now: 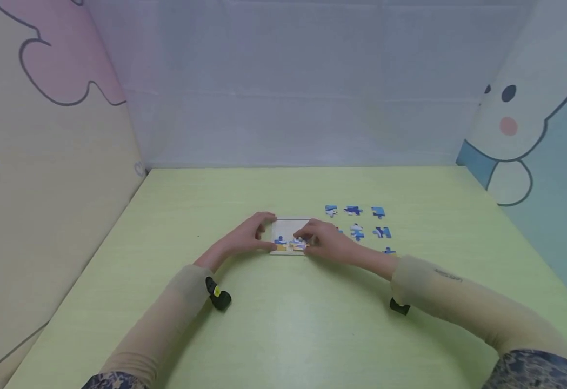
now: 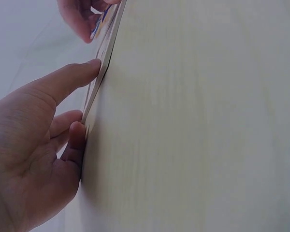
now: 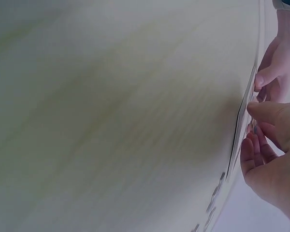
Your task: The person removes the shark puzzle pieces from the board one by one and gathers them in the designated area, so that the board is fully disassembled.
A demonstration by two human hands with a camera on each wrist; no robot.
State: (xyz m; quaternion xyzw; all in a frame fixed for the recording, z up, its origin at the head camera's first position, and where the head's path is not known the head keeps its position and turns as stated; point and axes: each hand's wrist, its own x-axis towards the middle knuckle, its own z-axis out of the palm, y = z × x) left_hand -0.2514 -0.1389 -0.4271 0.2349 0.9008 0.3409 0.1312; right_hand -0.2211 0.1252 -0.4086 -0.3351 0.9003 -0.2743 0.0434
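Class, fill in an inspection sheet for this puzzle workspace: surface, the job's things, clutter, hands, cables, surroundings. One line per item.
Surface: pale green table, smooth.
Job's things: small puzzle tray near the middle, with a few pieces along its near edge; loose puzzle pieces laid out in rows to its right.
Clutter: nothing seen.
Hands: left hand holds the tray's left edge, thumb and fingers against the rim; right hand pinches a piece at the tray's near right corner. Both wrists carry small black cameras.
Cables: nothing seen.
Surroundings: cartoon-printed panels left and right, plain pale backdrop behind.
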